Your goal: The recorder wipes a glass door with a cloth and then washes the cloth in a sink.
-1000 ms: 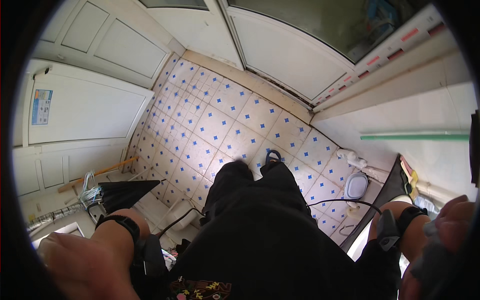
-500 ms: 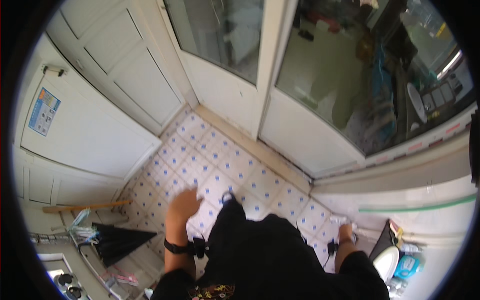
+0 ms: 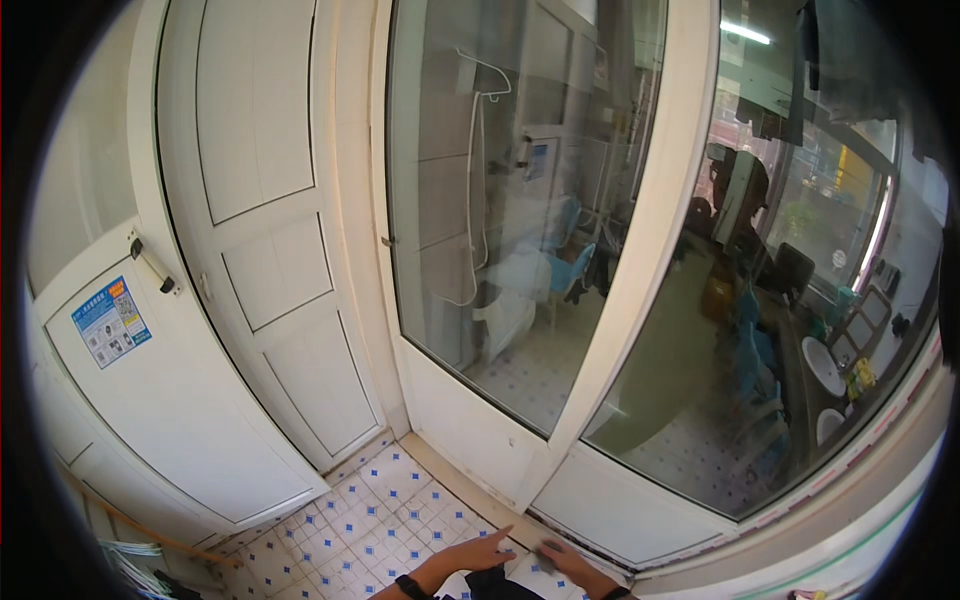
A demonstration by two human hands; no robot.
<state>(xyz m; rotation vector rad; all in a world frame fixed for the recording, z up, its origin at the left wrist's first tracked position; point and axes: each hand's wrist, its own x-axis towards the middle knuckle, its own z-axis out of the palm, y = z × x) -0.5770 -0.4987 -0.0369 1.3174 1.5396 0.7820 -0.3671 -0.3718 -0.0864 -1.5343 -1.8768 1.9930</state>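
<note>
My left hand [image 3: 484, 553] is low in the view, its index finger stretched out toward the right and nothing in its grip. A dark band circles that wrist. Facing it, a short gap away, my right hand [image 3: 572, 563] points left with its fingers out; the fingertips are slightly blurred and I see no object in them. Both hands are in front of me above the tiled floor [image 3: 365, 520]. Beyond them stands a white-framed glass partition [image 3: 560, 425] with solid lower panels.
At the left a white door leaf [image 3: 190, 400] carries a blue poster [image 3: 110, 322] and a handle [image 3: 152, 265]. Behind it stands a tall white panelled door [image 3: 265, 170]. A wooden pole [image 3: 165, 535] leans at lower left beside several pale hangers [image 3: 135, 562]. Sinks and a window show in the right glass.
My view has tilted up, so more of the doors and glass shows. My hands, wide apart before, have come close together. The umbrella and the bottles at right are mostly out of view.
</note>
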